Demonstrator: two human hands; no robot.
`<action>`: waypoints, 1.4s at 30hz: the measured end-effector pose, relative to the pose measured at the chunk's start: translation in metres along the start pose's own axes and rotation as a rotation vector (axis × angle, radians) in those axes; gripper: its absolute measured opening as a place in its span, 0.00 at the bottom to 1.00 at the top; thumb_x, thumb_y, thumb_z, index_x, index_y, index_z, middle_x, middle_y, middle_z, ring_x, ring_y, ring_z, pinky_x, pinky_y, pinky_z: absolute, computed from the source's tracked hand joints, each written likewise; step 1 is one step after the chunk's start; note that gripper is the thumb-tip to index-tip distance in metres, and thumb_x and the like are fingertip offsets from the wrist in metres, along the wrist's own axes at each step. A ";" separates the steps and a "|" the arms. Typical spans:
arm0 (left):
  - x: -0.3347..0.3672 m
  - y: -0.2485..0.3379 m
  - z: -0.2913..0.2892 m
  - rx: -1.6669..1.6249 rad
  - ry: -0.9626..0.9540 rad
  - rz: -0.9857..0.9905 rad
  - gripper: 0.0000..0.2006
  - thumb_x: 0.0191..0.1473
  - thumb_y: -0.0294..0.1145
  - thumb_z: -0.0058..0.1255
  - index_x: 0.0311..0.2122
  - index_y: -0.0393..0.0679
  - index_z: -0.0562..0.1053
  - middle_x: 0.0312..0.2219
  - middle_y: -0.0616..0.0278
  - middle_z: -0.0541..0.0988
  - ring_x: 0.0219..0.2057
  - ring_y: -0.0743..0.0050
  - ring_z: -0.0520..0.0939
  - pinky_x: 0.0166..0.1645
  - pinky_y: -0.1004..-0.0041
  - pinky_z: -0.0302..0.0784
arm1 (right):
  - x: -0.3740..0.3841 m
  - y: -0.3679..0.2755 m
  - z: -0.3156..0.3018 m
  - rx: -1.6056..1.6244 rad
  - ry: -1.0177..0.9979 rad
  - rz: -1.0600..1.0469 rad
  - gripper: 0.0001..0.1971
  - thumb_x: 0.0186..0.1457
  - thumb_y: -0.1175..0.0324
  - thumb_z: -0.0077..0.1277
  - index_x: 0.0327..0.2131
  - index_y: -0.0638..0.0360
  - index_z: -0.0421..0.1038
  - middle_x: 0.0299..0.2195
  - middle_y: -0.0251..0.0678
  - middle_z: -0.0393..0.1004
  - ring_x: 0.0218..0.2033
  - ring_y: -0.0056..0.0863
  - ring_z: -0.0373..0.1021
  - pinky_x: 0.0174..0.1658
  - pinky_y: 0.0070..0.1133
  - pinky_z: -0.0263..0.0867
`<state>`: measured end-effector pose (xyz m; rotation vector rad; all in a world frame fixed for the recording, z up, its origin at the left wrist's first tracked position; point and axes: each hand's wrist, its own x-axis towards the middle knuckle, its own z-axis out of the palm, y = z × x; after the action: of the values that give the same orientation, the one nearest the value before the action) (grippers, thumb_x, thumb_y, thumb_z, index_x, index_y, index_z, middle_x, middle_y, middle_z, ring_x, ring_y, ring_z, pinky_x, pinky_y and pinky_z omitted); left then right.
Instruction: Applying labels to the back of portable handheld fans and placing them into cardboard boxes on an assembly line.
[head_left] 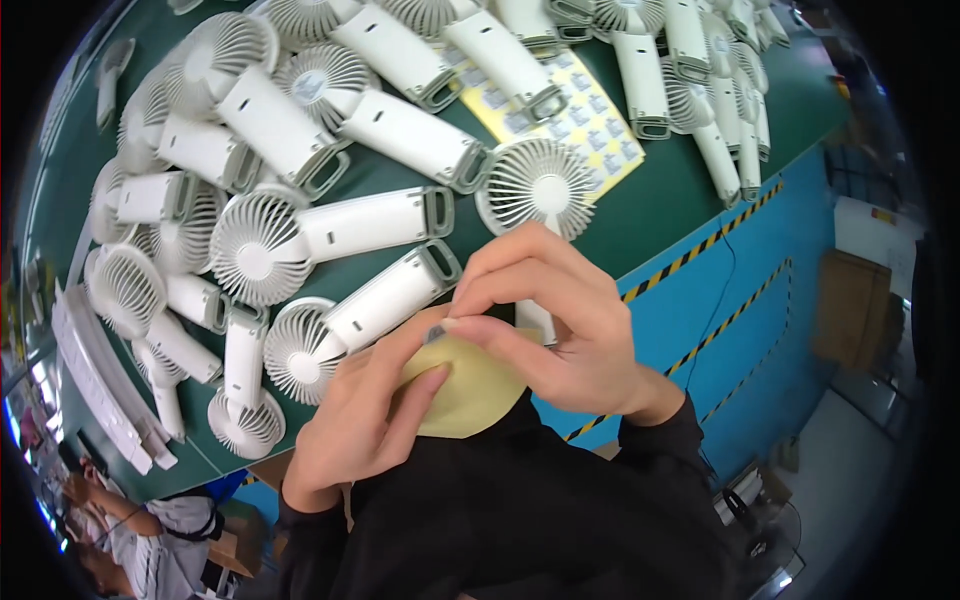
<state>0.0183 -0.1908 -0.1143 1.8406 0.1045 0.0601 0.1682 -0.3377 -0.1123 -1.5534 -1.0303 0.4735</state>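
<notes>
In my left hand [360, 405] is a pale yellow backing sheet [472, 400], gripped between thumb and fingers and bent in front of my body. My right hand [575, 325] pinches a small grey sticker [434, 333] between thumb and index finger at the sheet's upper edge. Whether the sticker still touches the sheet, I cannot tell. Just beyond my right hand lies a white handheld fan [538, 190], its handle mostly hidden by that hand. Another white fan [390, 300] rests beside my left hand, handle pointing toward my fingers.
Many white handheld fans [260, 250] crowd the green table [640, 225], with more at the far right [715, 110]. A yellow sheet of grey stickers [600, 130] lies partly under fans. White curved strips [105, 380] sit at the left edge. Another person [150, 540] is at lower left.
</notes>
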 end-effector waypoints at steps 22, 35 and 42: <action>-0.105 -0.007 -0.025 0.105 0.774 -0.133 0.30 0.58 0.29 0.46 0.62 0.27 0.54 0.41 0.44 0.76 0.41 0.63 0.79 0.48 0.72 0.71 | 0.027 0.034 -0.074 -0.276 -0.046 0.131 0.06 0.49 0.79 0.58 0.29 0.63 0.70 0.30 0.31 0.70 0.27 0.18 0.64 0.30 0.16 0.61; -0.100 -0.008 -0.024 0.107 0.755 -0.157 0.29 0.58 0.30 0.47 0.62 0.27 0.55 0.41 0.43 0.77 0.42 0.62 0.79 0.49 0.71 0.71 | 0.028 0.036 -0.073 -0.279 -0.047 0.109 0.06 0.49 0.80 0.59 0.29 0.63 0.71 0.30 0.31 0.71 0.26 0.17 0.63 0.29 0.15 0.60; -0.101 -0.004 -0.020 0.137 0.799 -0.189 0.27 0.57 0.29 0.47 0.59 0.27 0.57 0.39 0.41 0.77 0.39 0.61 0.79 0.48 0.69 0.72 | 0.022 0.037 -0.062 -0.570 0.035 0.075 0.10 0.46 0.72 0.63 0.32 0.61 0.72 0.35 0.33 0.67 0.31 0.21 0.63 0.33 0.19 0.61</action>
<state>-0.0842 -0.1810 -0.1112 1.8345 0.8535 0.6675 0.2409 -0.3540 -0.1251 -2.1001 -1.1424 0.2049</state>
